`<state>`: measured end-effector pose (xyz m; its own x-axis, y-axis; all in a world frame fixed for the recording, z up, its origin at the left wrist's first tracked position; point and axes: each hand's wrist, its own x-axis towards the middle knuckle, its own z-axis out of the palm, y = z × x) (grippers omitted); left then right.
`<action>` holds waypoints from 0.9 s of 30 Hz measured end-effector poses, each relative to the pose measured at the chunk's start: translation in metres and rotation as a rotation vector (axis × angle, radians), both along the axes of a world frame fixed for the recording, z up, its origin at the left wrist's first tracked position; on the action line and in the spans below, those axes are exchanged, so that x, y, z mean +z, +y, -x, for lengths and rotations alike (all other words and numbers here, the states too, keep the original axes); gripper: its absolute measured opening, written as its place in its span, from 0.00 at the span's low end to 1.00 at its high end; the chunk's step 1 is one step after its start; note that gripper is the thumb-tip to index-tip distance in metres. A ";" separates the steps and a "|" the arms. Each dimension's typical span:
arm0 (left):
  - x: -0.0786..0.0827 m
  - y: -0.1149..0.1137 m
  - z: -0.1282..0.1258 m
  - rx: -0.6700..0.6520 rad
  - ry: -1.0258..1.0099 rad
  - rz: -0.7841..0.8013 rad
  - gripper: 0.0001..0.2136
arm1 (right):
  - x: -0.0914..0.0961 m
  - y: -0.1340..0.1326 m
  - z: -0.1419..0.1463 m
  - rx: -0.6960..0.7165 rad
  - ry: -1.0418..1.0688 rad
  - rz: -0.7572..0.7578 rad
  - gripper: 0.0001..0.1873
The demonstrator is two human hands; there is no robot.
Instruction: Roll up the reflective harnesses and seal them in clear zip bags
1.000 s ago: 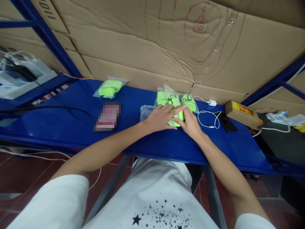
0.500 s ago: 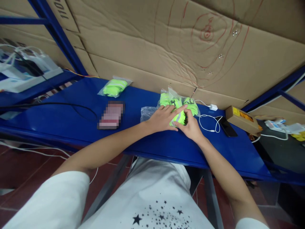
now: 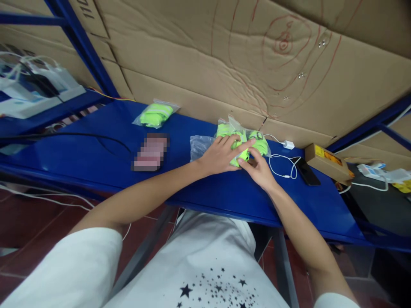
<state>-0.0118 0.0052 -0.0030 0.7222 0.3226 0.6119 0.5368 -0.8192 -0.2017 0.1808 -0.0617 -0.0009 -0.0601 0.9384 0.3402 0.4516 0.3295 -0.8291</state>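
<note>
A folded neon-green reflective vest [image 3: 236,161] with a pale grey stripe lies on the blue table between my two hands. My left hand [image 3: 218,155] lies over its top and left side, fingers bent across it. From the right, my right hand [image 3: 260,172] grips its edge with thumb and fingers, and a small black patch shows near the thumb. Much of the vest is hidden under the hands. Just behind are similar vests in clear bags, one bagged vest [image 3: 260,144] to the right. A clear plastic bag [image 3: 199,146] lies left of my left hand.
Another bagged green vest [image 3: 156,114] lies at the back left, with a blurred-out phone [image 3: 150,153] before it. To the right are a white charging cable [image 3: 272,160], a dark phone [image 3: 307,172] and a cardboard box [image 3: 327,161]. A cardboard wall [image 3: 180,64] closes the back.
My left hand has shifted slightly right over the vest, covering more of its stripe. The vest is pressed a little flatter, and a black patch shows by my right thumb.
</note>
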 end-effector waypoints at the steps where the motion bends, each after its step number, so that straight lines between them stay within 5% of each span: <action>1: 0.000 0.001 0.001 0.000 -0.024 0.010 0.42 | 0.002 -0.002 0.000 0.006 -0.047 -0.039 0.22; 8: 0.013 -0.016 -0.006 -0.034 0.080 0.055 0.42 | 0.000 -0.001 -0.003 -0.073 -0.103 -0.049 0.16; 12: 0.020 -0.031 -0.010 -0.021 0.203 0.033 0.41 | -0.002 0.000 -0.004 0.094 -0.194 0.030 0.09; 16: 0.020 -0.035 -0.008 0.029 0.222 0.033 0.45 | 0.004 -0.003 -0.009 0.189 -0.217 0.080 0.09; 21: 0.021 -0.031 -0.004 0.036 0.165 0.057 0.45 | 0.011 -0.007 -0.013 0.120 -0.104 0.046 0.16; 27: 0.018 -0.027 -0.001 0.000 0.155 0.073 0.38 | 0.010 -0.011 -0.005 0.291 -0.206 0.047 0.21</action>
<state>-0.0109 -0.0219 0.0149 0.8060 0.3626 0.4678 0.5042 -0.8346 -0.2218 0.1857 -0.0723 0.0088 -0.3897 0.8864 0.2499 0.5039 0.4324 -0.7478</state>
